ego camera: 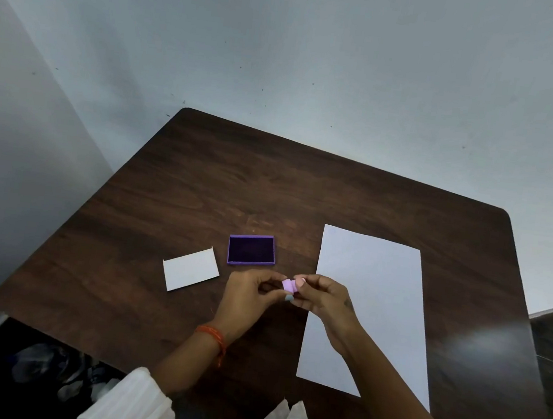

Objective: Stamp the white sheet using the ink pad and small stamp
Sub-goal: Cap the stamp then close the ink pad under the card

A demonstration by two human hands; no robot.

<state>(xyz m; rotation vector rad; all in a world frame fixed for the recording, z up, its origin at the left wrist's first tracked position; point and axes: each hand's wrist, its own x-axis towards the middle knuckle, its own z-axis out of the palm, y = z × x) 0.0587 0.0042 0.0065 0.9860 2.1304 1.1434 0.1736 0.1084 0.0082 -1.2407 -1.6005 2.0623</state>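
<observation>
A small pale-purple stamp (288,285) is held above the dark wooden table (201,194), pinched between the fingertips of both hands. My left hand (248,297) grips it from the left, my right hand (321,299) from the right. The purple ink pad (252,250) lies open just beyond my hands, its dark pad facing up. The large white sheet (378,300) lies flat to the right; my right forearm crosses its lower left part.
A small white card or lid (190,269) lies left of the ink pad. The table stands against a pale wall, with its left edge and near left corner close by. My left wrist wears an orange thread band (214,338).
</observation>
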